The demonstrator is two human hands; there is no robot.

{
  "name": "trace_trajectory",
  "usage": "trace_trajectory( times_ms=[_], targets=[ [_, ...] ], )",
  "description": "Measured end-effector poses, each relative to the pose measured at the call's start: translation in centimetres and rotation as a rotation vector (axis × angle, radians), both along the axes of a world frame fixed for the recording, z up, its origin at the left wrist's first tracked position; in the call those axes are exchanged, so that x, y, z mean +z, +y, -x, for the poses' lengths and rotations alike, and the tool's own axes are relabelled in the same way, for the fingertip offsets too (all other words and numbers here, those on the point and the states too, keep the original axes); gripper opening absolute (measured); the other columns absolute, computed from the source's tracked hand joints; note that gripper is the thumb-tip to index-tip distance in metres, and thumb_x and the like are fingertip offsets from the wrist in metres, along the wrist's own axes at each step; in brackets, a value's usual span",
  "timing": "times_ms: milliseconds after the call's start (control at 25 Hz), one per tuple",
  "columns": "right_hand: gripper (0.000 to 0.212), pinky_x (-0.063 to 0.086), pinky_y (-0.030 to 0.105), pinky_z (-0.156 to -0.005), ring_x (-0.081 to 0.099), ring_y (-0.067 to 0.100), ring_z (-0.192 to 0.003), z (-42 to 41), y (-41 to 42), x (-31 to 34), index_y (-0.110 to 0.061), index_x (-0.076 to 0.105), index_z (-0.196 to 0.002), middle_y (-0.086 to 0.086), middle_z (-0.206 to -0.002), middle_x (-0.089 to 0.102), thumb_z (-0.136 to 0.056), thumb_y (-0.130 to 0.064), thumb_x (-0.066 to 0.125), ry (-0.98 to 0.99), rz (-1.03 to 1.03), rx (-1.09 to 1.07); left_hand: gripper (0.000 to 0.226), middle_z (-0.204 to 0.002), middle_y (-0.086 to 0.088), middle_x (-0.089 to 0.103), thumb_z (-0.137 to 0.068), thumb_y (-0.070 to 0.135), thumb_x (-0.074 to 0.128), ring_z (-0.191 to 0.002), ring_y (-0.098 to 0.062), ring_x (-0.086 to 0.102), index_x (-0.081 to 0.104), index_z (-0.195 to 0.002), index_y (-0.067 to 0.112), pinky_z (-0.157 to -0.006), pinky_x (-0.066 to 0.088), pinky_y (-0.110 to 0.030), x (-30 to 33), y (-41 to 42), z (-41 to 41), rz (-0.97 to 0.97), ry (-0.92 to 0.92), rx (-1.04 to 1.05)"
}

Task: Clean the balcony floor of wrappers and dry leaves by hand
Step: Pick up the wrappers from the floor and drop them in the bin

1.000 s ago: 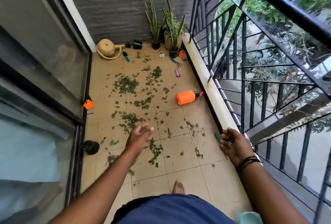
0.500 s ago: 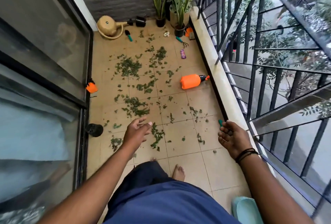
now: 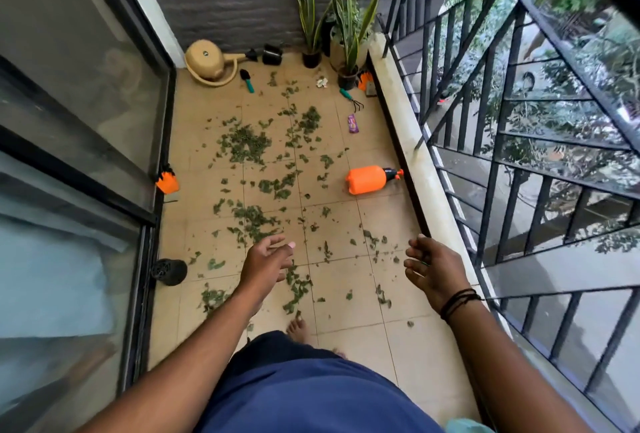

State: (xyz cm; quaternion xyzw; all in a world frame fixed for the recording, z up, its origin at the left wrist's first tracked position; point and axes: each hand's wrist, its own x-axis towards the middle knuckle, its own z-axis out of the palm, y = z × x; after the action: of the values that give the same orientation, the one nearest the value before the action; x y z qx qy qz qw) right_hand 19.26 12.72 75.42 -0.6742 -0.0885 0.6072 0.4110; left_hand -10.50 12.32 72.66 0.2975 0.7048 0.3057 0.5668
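Note:
Green-brown dry leaves (image 3: 246, 145) lie scattered over the beige tiled balcony floor (image 3: 346, 294), thickest in the middle and thinning toward my feet. A purple wrapper (image 3: 352, 123) lies near the right ledge. A crumpled white wrapper (image 3: 322, 81) sits by the plant pots. My left hand (image 3: 265, 261) hovers above the leaves, palm down, fingers loose, holding nothing. My right hand (image 3: 433, 268) is held out beside the ledge with fingers spread and empty. A black band circles that wrist.
An orange spray bottle (image 3: 367, 179) lies on its side. At the far wall are a tan watering can (image 3: 206, 61), trowel (image 3: 247, 80), hand rake (image 3: 349, 98) and potted plants (image 3: 348, 77). A black pot (image 3: 169, 271) lies by the glass door (image 3: 86, 120). Railing (image 3: 485, 120) bounds the right.
Both hands stay held out over the floor. My right hand's fingers have spread, and the small green thing seen by its fingertips earlier is out of sight.

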Motion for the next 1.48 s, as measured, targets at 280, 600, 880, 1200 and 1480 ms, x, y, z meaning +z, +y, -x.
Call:
trace_trajectory(
  times_ms=[280, 600, 880, 1200, 1480],
  targets=[
    [0.017, 0.047, 0.029, -0.061, 0.058, 0.017, -0.058, 2.2, 6.1, 1.4, -0.010, 0.066, -0.091, 0.003, -0.071, 0.061, -0.097, -0.023, 0.057, 0.006, -0.066, -0.038, 0.017, -0.108, -0.004, 0.075, -0.097, 0.031, 0.067, -0.097, -0.021, 0.072, 0.067, -0.114, 0.027, -0.086, 0.058, -0.044, 0.5, 7.2, 2.7, -0.040, -0.045, 0.053],
    [0.018, 0.047, 0.031, -0.066, 0.057, 0.019, -0.064, 2.0, 15.4, 0.1, -0.010, 0.065, -0.094, 0.004, -0.074, 0.061, -0.099, -0.025, 0.056, 0.019, 0.000, -0.071, 0.005, -0.103, -0.006, 0.075, -0.098, 0.028, 0.066, -0.094, -0.024, 0.071, 0.069, -0.101, 0.025, -0.081, 0.060, -0.042, 0.4, 17.9, 0.3, -0.004, -0.089, 0.028],
    [0.018, 0.048, 0.029, -0.065, 0.059, 0.017, -0.062, -0.3, 32.3, -1.9, -0.011, 0.067, -0.096, 0.002, -0.074, 0.062, -0.098, -0.026, 0.057, 0.035, 0.036, 0.005, 0.016, -0.104, -0.007, 0.075, -0.103, 0.022, 0.057, -0.085, -0.022, 0.067, 0.070, -0.109, 0.014, -0.069, 0.053, -0.033, 0.7, 33.0, -1.5, 0.088, 0.020, -0.057],
    [0.011, 0.045, 0.025, -0.053, 0.055, 0.013, -0.047, -1.4, 49.3, -3.1, -0.009, 0.064, -0.093, 0.002, -0.064, 0.059, -0.094, -0.018, 0.057, 0.050, 0.039, 0.105, 0.011, -0.101, -0.006, 0.076, -0.098, 0.022, 0.065, -0.086, -0.022, 0.071, 0.071, -0.106, 0.019, -0.078, 0.059, -0.042, 2.2, 46.8, -1.7, 0.061, 0.032, 0.099],
    [0.022, 0.050, 0.036, -0.072, 0.063, 0.031, -0.079, 1.4, 58.1, -4.4, -0.004, 0.063, -0.098, 0.015, -0.094, 0.066, -0.101, -0.022, 0.051, 0.149, 0.059, 0.021, 0.010, -0.095, -0.002, 0.077, -0.099, 0.023, 0.064, -0.080, -0.018, 0.071, 0.069, -0.108, 0.022, -0.073, 0.054, -0.036, 1.8, 56.3, 0.1, 0.057, 0.037, 0.110]
  ],
)
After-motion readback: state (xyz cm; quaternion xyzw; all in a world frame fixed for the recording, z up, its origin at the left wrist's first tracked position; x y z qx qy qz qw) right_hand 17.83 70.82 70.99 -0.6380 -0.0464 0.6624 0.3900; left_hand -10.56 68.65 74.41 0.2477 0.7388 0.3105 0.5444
